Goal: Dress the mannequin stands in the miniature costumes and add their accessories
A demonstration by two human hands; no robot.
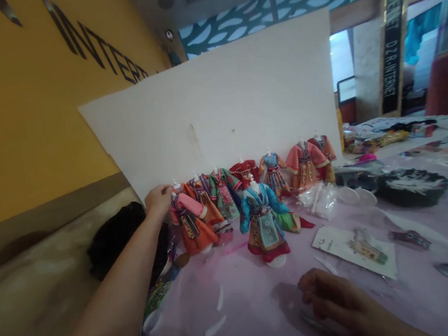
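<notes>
My left hand (158, 199) reaches out to the leftmost small costume figure, a pink and orange dress (189, 220) on a white stand, with fingers closed around its upper part. A row of several more dressed figures (274, 169) stands along a white board (223, 101). A blue dress figure (263, 219) stands alone in front of the row. My right hand (338, 299) rests low on the pale purple table (242, 299), fingers curled, near a flat dark item I cannot make out.
A white card with a small item (358, 250) lies right of the blue figure. Clear plastic wrap (320, 198) and a dark round tray (412, 187) sit further right. A black bag (119, 238) lies at the table's left edge by the yellow wall.
</notes>
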